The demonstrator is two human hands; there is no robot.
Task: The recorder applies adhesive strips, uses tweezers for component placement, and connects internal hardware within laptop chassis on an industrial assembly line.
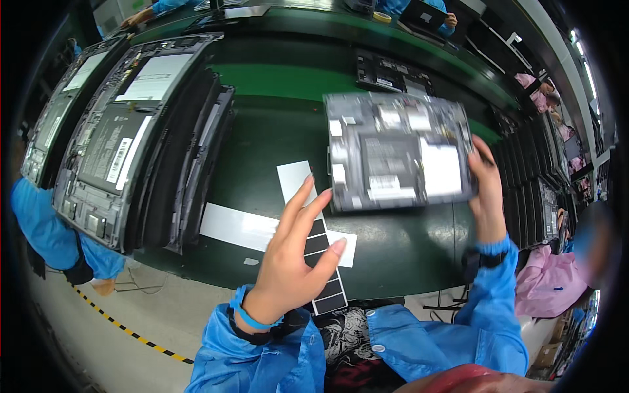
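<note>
My right hand (486, 190) grips the right edge of an opened laptop base (393, 147), its inside parts facing up and slightly blurred. A dark battery and a white rectangle show in it. My left hand (291, 252) has its fingers spread and holds nothing, just left of the base's near corner. Under and beside that hand runs a strip of black rectangular pads on white backing (329, 288). A white strip (236, 224) lies crosswise on the green bench, partly hidden by my left hand.
Tall stacks of opened laptop bases (108, 150) stand at the left. Another base (393, 75) lies beyond the one I hold. More dark stacks (534, 177) rise at the right. Other people in blue and pink sleeves are around; one across the bench handles a dark laptop part (422, 18).
</note>
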